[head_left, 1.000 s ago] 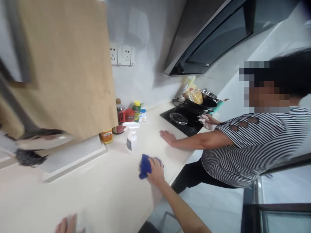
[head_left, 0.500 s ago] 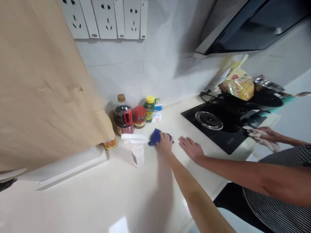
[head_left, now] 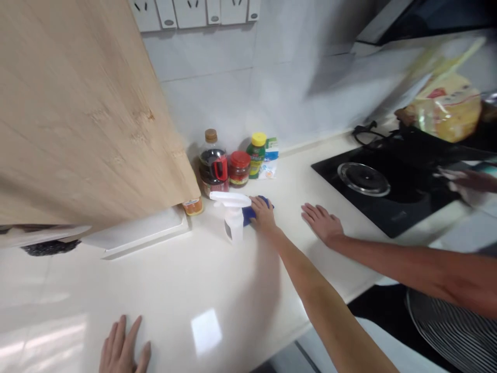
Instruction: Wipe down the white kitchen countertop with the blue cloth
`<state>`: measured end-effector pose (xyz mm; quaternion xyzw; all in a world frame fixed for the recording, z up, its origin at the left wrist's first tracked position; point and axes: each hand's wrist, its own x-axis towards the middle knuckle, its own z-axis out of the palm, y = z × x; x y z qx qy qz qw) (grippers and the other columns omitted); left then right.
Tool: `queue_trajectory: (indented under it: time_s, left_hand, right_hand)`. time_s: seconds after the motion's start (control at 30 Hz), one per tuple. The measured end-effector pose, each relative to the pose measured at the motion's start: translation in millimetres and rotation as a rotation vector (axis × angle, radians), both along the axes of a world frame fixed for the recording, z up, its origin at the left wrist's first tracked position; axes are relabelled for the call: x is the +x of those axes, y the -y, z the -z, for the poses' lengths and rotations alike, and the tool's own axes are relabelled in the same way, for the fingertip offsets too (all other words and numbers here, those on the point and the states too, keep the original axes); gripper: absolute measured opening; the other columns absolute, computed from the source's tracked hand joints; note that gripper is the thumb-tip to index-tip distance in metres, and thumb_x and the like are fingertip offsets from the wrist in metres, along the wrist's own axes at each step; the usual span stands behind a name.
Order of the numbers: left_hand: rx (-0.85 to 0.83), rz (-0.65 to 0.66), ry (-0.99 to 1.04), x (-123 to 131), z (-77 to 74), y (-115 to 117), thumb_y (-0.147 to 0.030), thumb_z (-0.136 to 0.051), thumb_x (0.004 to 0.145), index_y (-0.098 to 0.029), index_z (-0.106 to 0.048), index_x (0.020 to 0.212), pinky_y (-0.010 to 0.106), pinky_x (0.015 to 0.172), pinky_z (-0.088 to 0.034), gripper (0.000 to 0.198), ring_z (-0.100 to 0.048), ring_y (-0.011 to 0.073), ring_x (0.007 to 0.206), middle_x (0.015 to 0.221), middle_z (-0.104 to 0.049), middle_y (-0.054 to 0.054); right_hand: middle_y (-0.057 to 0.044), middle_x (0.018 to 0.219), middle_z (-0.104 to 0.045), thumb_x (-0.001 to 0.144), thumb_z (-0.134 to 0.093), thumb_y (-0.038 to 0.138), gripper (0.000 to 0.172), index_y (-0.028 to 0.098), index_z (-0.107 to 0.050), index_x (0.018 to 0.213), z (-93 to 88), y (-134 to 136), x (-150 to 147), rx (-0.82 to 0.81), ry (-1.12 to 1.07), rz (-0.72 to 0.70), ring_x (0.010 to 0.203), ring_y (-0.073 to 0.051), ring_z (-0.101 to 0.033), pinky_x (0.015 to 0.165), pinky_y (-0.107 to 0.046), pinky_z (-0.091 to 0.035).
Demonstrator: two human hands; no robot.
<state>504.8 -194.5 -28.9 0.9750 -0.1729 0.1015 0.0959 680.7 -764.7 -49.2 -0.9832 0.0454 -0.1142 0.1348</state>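
Observation:
My right hand (head_left: 264, 215) presses on a blue cloth (head_left: 248, 215) on the white counter, just right of a white spray bottle (head_left: 234, 226). My left hand (head_left: 123, 348) is at the lower left, over the counter, with its fingers spread and nothing in it. Behind the spray bottle stand a dark sauce bottle (head_left: 212, 161), a red-lidded jar (head_left: 239, 170), a green bottle with a yellow cap (head_left: 257, 156) and a small packet (head_left: 269, 165).
Another person's hand (head_left: 323, 225) lies flat on the counter to the right; their other hand holds a cloth by the black cooktop (head_left: 404, 207). A wooden board (head_left: 85, 114) stands at the left. A yellow bag (head_left: 450, 111) is behind the cooktop.
My left hand has come into view at the lower left. My right hand and the cloth are now closer to the spray bottle. The view has shifted, with the cooktop further right.

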Motion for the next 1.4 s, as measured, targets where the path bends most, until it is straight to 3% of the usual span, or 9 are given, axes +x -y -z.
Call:
queue_trajectory:
  time_s: [0.27, 0.43, 0.6, 0.7, 0.8, 0.97, 1.13, 1.23, 1.4]
  left_hand:
    - [-0.074, 0.011, 0.023, -2.6, -4.0, 12.1, -0.041, -0.042, 0.101, -0.014, -0.051, 0.15, 0.062, 0.127, -0.026, 0.056, -0.018, 0.0386, 0.159, 0.169, -0.025, 0.021]
    - [-0.129, 0.004, 0.037, -3.3, -4.6, 13.8, -0.042, -0.041, 0.101, -0.01, -0.054, 0.148, 0.063, 0.127, -0.023, 0.059, -0.017, 0.0402, 0.159, 0.168, -0.025, 0.024]
    - [-0.186, 0.03, -0.043, -1.0, 12.7, 17.1, -0.042, -0.042, 0.101, -0.007, -0.05, 0.15, 0.071, 0.124, -0.02, 0.061, -0.013, 0.0432, 0.159, 0.166, -0.027, 0.027]
    - [-0.22, 0.265, -0.134, 0.0, 24.5, 29.4, -0.034, -0.043, 0.1, -0.016, -0.042, 0.157, 0.07, 0.125, -0.021, 0.06, -0.015, 0.0374, 0.16, 0.168, -0.029, 0.02]
    - [-0.23, 0.463, -0.204, 0.3, 24.7, 41.3, -0.022, -0.047, 0.092, -0.02, -0.037, 0.16, 0.073, 0.125, -0.016, 0.069, -0.018, 0.0365, 0.16, 0.167, -0.033, 0.016]
    - [-0.452, 0.412, -0.401, 0.2, 4.0, 47.7, -0.02, -0.053, 0.084, -0.017, -0.052, 0.149, 0.074, 0.125, -0.013, 0.066, -0.029, 0.0377, 0.156, 0.156, -0.05, 0.017]
    - [-0.61, 0.327, -0.484, 1.6, -7.6, 57.8, -0.018, -0.057, 0.075, -0.016, -0.067, 0.125, 0.062, 0.121, -0.037, 0.051, -0.057, 0.0336, 0.133, 0.131, -0.068, 0.016]
    - [-0.713, 0.326, -0.557, 8.7, -16.2, 60.1, -0.017, -0.056, 0.075, -0.019, -0.07, 0.111, 0.048, 0.107, -0.053, 0.039, -0.068, 0.0256, 0.111, 0.114, -0.074, 0.011]
    - [-0.887, 0.312, -0.636, 18.2, -44.9, 53.0, -0.023, -0.053, 0.081, -0.016, -0.07, 0.108, 0.036, 0.095, -0.057, 0.032, -0.069, 0.0193, 0.099, 0.11, -0.074, 0.011]
  right_hand:
    - [-0.011, 0.159, -0.049, 0.085, -0.055, 0.028, 0.069, 0.021, -0.047, 0.153, -2.8, -30.9, -187.4, -0.054, -0.047, 0.27, 0.146, -0.032, -0.039, 0.124, -0.055, -0.02]
    - [-0.014, 0.16, -0.046, 0.084, -0.056, 0.023, 0.071, 0.02, -0.045, 0.154, -6.9, -109.5, -256.1, -0.034, -0.087, 0.409, 0.148, -0.033, -0.037, 0.124, -0.058, -0.017]
    - [-0.017, 0.164, -0.039, 0.077, -0.068, 0.025, 0.082, 0.018, -0.046, 0.155, -22.3, -234.0, -246.7, 0.105, -0.181, 0.35, 0.152, -0.037, -0.03, 0.125, -0.063, -0.008]
    - [-0.018, 0.166, -0.035, 0.077, -0.071, 0.037, 0.086, 0.019, -0.043, 0.157, -32.6, -299.9, -232.6, 0.226, -0.195, 0.146, 0.153, -0.039, -0.027, 0.125, -0.066, -0.001]
    - [-0.017, 0.17, -0.029, 0.075, -0.069, 0.042, 0.097, 0.019, -0.033, 0.162, -36.8, -335.4, -232.2, 0.323, -0.218, -0.151, 0.157, -0.038, -0.019, 0.126, -0.065, 0.003]
    - [-0.021, 0.168, -0.03, 0.072, -0.062, 0.027, 0.093, 0.012, -0.036, 0.16, -23.0, -338.2, -254.3, 0.42, -0.173, -0.218, 0.159, -0.037, -0.018, 0.126, -0.067, -0.013]
    - [-0.015, 0.132, -0.07, 0.081, -0.051, 0.016, 0.051, 0.019, -0.068, 0.129, -15.1, -329.3, -261.5, 0.543, 0.084, -0.067, 0.125, -0.028, -0.065, 0.112, -0.053, -0.05]
    - [-0.011, 0.122, -0.075, 0.091, -0.045, 0.018, 0.043, 0.021, -0.07, 0.126, -29.8, -323.7, -260.0, 0.579, 0.115, -0.062, 0.114, -0.025, -0.071, 0.105, -0.049, -0.057]
    - [-0.008, 0.126, -0.075, 0.102, -0.046, 0.033, 0.038, 0.026, -0.071, 0.129, -72.6, -322.2, -259.9, 0.648, 0.223, -0.056, 0.117, -0.025, -0.071, 0.104, -0.043, -0.058]
